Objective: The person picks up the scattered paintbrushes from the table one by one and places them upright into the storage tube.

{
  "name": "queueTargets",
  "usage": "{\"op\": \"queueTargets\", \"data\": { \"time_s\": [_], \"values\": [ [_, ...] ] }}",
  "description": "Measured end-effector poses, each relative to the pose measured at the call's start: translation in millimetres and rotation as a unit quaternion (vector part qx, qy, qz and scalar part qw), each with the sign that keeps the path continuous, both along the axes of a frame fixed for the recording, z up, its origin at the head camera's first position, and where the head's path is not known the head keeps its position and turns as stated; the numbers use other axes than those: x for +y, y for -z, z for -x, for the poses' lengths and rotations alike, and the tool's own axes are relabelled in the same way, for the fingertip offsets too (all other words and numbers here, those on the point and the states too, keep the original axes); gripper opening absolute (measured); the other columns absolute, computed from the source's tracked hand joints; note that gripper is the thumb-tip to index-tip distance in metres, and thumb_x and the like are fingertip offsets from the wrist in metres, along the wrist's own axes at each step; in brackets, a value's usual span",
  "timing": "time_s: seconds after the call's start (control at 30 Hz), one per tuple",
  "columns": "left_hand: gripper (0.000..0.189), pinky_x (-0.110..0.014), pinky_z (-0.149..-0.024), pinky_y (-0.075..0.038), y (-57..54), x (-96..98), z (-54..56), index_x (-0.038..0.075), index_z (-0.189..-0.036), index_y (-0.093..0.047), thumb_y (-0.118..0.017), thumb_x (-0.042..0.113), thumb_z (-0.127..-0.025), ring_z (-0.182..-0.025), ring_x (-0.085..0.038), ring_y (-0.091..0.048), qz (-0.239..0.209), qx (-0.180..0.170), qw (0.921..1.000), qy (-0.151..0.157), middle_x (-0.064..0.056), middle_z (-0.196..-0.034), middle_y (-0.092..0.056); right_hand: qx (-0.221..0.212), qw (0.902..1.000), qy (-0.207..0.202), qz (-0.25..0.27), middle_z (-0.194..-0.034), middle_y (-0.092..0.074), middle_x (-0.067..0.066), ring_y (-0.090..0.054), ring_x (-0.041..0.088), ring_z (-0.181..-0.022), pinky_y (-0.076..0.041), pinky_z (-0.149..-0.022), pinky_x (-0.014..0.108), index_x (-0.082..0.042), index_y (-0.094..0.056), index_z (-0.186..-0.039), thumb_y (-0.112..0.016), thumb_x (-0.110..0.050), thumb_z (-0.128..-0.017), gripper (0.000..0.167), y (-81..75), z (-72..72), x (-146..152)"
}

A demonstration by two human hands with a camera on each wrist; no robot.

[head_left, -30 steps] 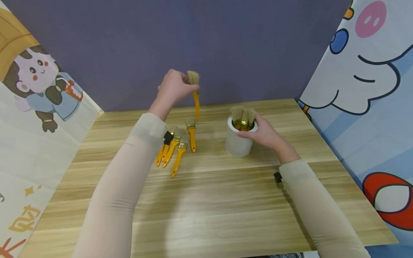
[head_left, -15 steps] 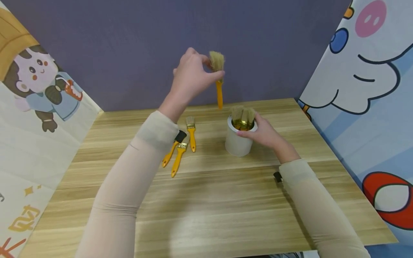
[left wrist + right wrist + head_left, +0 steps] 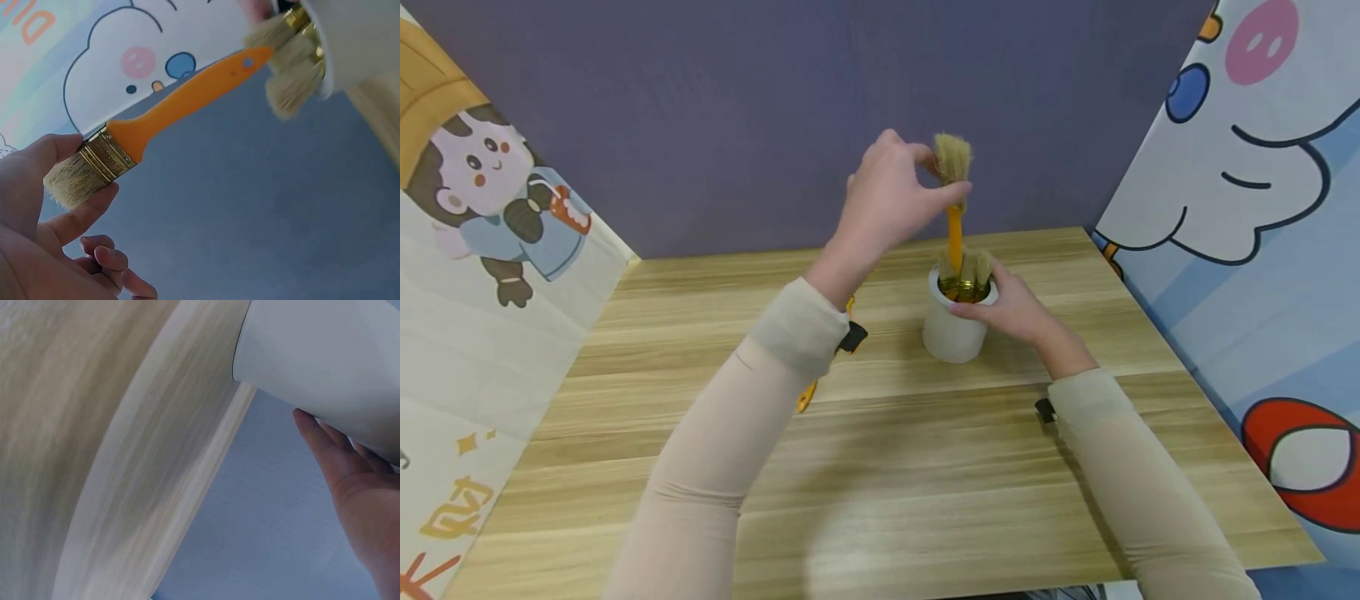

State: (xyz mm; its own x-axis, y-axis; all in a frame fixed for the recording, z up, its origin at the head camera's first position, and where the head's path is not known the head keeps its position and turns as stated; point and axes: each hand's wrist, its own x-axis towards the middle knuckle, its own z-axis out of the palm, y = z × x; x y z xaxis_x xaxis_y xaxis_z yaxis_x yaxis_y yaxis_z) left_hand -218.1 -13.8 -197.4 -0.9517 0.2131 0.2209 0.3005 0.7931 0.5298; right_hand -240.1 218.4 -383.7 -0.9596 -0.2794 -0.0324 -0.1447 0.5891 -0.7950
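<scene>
Between thumb and finger, my left hand pinches a paintbrush at its metal band, bristles up and orange handle pointing down. In the head view the handle's tip overlaps the bristles of several paintbrushes standing in a white can; the left wrist view shows that tip close to them. My right hand grips the can near its rim, thumb at the front; the right wrist view has its fingers along the can's side. The can stands upright on the table.
Under the left forearm lie other paintbrushes, mostly hidden; one orange handle shows on the wooden table. A dark wall rises behind the table, with printed cartoon panels at both sides.
My left hand has carried the paintbrush rightward from above the loose brushes to over the can, rising first and then lowering slightly. The right hand and the can have stayed in place.
</scene>
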Motion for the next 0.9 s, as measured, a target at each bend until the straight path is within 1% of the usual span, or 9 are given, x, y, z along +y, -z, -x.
{"op": "queueTargets", "data": {
  "time_s": [0.1, 0.17, 0.27, 0.43, 0.6, 0.77, 0.9],
  "values": [
    [0.049, -0.041, -0.094, -0.049, 11.9, 4.0, -0.4, 0.025, -0.127, -0.075, -0.071, 0.062, -0.095, -0.114, -0.019, -0.055, -0.002, -0.007, 0.9999, 0.009, -0.003, -0.131, -0.056, -0.006, 1.0000, 0.003, -0.001, -0.171, -0.037, 0.016, -0.033, 0.041, -0.159, -0.027, -0.127, 0.068, -0.019, -0.024, -0.169, -0.083, -0.056, -0.089, 0.106, 0.4, 0.9, 0.6],
    [0.050, -0.036, -0.085, -0.050, 20.8, 6.0, -0.4, 0.024, -0.129, -0.074, -0.072, 0.061, -0.095, -0.108, -0.019, -0.054, -0.006, -0.015, 0.9998, 0.012, -0.004, -0.130, -0.055, -0.008, 1.0000, 0.004, 0.000, -0.171, -0.037, 0.015, -0.033, 0.040, -0.159, -0.028, -0.127, 0.068, -0.020, -0.023, -0.169, -0.083, -0.057, -0.088, 0.107, 0.9, 1.3, 1.0],
    [0.051, -0.033, -0.078, -0.050, 35.0, 8.8, -0.2, 0.022, -0.131, -0.073, -0.072, 0.059, -0.096, -0.102, -0.020, -0.053, -0.014, -0.024, 0.9995, 0.015, -0.005, -0.128, -0.055, -0.006, 1.0000, 0.002, 0.001, -0.171, -0.037, 0.014, -0.034, 0.040, -0.159, -0.029, -0.126, 0.068, -0.020, -0.023, -0.169, -0.082, -0.057, -0.089, 0.107, 1.5, 1.6, 1.4],
    [0.053, -0.032, -0.076, -0.048, 58.2, 12.2, -1.2, 0.019, -0.130, -0.074, -0.072, 0.059, -0.096, -0.097, -0.020, -0.053, -0.014, -0.018, 0.9997, 0.011, -0.004, -0.119, -0.056, -0.010, 0.9999, 0.001, -0.002, -0.172, -0.036, 0.015, -0.035, 0.041, -0.158, -0.031, -0.125, 0.068, -0.021, -0.020, -0.170, -0.081, -0.059, -0.088, 0.109, 0.4, 0.4, 0.8],
    [0.057, -0.031, -0.073, -0.046, 77.4, 14.1, -2.9, 0.015, -0.134, -0.073, -0.073, 0.059, -0.096, -0.093, -0.020, -0.051, -0.015, -0.018, 0.9997, 0.007, -0.003, -0.113, -0.055, -0.007, 1.0000, 0.001, 0.000, -0.171, -0.037, 0.014, -0.038, 0.040, -0.156, -0.033, -0.124, 0.067, -0.023, -0.020, -0.170, -0.081, -0.060, -0.089, 0.109, 0.3, 0.0, 0.7],
    [0.056, -0.032, -0.075, -0.045, 93.4, 14.9, -4.5, 0.013, -0.130, -0.074, -0.073, 0.058, -0.096, -0.098, -0.021, -0.050, -0.010, -0.024, 0.9996, 0.009, -0.004, -0.110, -0.054, -0.002, 1.0000, -0.006, 0.001, -0.172, -0.035, 0.013, -0.037, 0.040, -0.157, -0.033, -0.124, 0.068, -0.026, -0.021, -0.170, -0.081, -0.059, -0.089, 0.107, 0.8, 0.4, 0.6],
    [0.055, -0.033, -0.079, -0.042, 103.2, 15.6, -5.2, 0.013, -0.128, -0.075, -0.074, 0.057, -0.096, -0.098, -0.021, -0.049, 0.009, -0.013, 0.9999, 0.002, -0.003, -0.107, -0.053, 0.000, 1.0000, -0.005, -0.001, -0.173, -0.034, 0.013, -0.036, 0.041, -0.158, -0.033, -0.124, 0.067, -0.024, -0.021, -0.170, -0.081, -0.059, -0.089, 0.107, 1.2, 0.5, 0.4]
  ]
}}
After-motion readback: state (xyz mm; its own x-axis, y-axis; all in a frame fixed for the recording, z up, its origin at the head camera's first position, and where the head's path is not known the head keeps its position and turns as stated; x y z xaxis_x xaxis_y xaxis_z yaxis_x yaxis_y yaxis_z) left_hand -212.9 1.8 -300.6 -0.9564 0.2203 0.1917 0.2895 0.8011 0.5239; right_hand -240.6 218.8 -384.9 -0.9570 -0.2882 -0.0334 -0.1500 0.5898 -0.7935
